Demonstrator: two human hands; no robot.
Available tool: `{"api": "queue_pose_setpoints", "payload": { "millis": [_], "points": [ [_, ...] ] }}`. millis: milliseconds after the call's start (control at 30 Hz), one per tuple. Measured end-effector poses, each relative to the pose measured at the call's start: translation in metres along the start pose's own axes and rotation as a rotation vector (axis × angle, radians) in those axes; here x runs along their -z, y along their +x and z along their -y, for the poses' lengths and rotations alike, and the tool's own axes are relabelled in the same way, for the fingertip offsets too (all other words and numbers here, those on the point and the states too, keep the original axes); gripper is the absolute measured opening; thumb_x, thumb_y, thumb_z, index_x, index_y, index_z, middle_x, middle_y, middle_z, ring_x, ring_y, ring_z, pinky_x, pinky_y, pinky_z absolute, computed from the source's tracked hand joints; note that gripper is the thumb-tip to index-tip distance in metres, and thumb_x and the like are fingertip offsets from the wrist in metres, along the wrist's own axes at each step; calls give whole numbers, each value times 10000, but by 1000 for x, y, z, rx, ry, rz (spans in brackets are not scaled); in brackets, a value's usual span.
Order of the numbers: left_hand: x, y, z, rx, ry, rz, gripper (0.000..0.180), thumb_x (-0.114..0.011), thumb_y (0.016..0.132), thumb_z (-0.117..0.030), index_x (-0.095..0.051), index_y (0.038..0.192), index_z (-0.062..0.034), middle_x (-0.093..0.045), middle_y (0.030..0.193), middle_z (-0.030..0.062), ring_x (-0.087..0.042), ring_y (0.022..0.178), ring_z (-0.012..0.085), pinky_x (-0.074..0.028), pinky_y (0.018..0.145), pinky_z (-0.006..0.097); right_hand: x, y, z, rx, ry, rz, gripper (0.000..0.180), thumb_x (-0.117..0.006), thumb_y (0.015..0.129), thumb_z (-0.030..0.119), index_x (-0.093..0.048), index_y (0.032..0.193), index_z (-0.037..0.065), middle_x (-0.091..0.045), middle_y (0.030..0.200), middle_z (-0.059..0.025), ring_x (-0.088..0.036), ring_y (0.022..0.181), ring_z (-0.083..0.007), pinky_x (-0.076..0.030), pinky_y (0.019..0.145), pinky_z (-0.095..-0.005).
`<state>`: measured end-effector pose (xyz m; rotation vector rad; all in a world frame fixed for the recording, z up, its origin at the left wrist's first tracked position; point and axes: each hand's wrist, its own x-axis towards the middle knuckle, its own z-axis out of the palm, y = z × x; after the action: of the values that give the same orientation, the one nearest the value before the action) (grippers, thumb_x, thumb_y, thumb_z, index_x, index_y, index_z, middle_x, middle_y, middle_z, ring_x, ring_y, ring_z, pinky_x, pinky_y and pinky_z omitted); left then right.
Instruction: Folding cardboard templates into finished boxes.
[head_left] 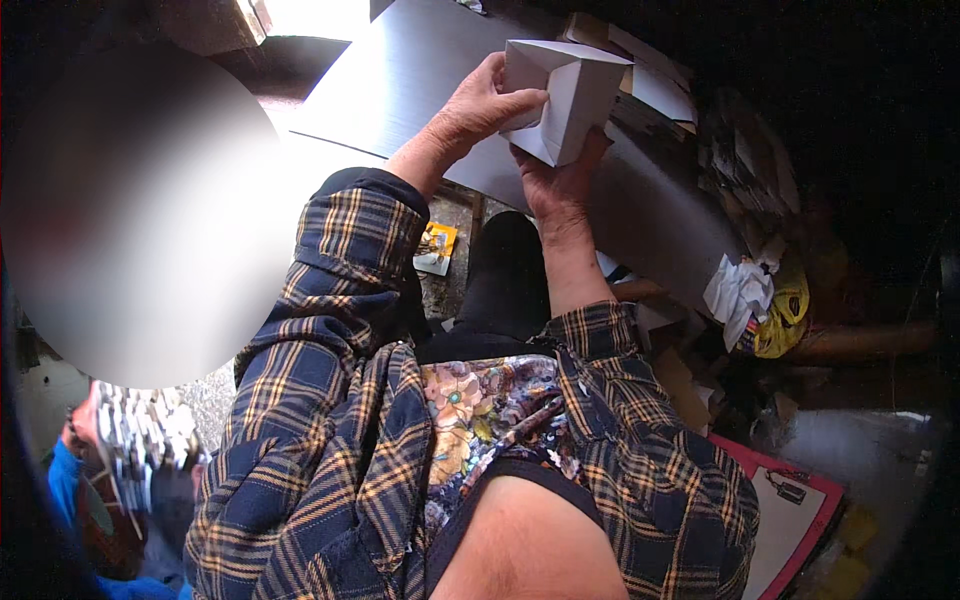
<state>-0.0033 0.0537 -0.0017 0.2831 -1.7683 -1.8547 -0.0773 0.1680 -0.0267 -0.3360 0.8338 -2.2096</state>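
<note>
A white folded paper box point(580, 100) is held up in both my hands above the grey tabletop. One side of it faces me as an opening with a loose flap. My left hand point(480, 108) grips its left side, the thumb laid along the opening and the other fingers mostly behind the wall. From below, my right hand point(563, 183) clasps the lower corner, with its thumb on the near side and fingers on the right side. The box is tilted, and its far side is hidden.
The smooth grey table point(440, 60) stretches beneath my hands. Stacked cardboard point(650, 85) lies at its far right. Crumpled white material point(740, 290) and a yellow plastic bag point(785, 315) hang at the right. At lower left, a blue-sleeved person's hand point(80, 425) is beside stacked white pieces point(150, 430).
</note>
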Motion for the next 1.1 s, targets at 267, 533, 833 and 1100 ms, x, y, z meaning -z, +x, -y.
{"api": "queue_pose_setpoints", "payload": {
  "millis": [267, 533, 833, 1100],
  "points": [
    [5, -4, -2, 55, -99, 30, 745, -665, 764, -342, -318, 1350, -40, -478, 1241, 142, -464, 1114, 218, -350, 966, 368, 30, 14, 5, 199, -97, -65, 529, -521, 817, 460, -430, 1243, 161, -500, 1165, -32, -473, 1122, -219, -394, 931, -414],
    [20, -1, -3, 5, -109, -29, 754, -536, 801, -549, -310, 1383, -126, -435, 1300, 178, -404, 1215, 257, -292, 1007, 437, 34, 13, 11, 312, -362, -8, 500, -613, 748, 303, -481, 1164, 60, -505, 1085, -53, -477, 1048, -194, -380, 910, -366],
    [17, 6, -5, 7, 281, 166, 981, -731, 670, -510, -268, 1378, -14, -433, 1291, 231, -464, 1162, 291, -353, 1008, 384, 64, 20, 26, 489, -774, 117, 493, -587, 746, 265, -496, 1154, 4, -544, 1059, -78, -537, 979, -210, -425, 884, -351],
    [6, 7, 17, 127, 339, 326, 915, -722, 689, -477, -298, 1361, -22, -510, 1204, 202, -486, 1134, 266, -373, 977, 383, 84, -5, 36, 49, -501, 11, 469, -637, 749, 277, -513, 1117, 14, -550, 1030, -72, -539, 968, -208, -442, 857, -335]
  ]
}}
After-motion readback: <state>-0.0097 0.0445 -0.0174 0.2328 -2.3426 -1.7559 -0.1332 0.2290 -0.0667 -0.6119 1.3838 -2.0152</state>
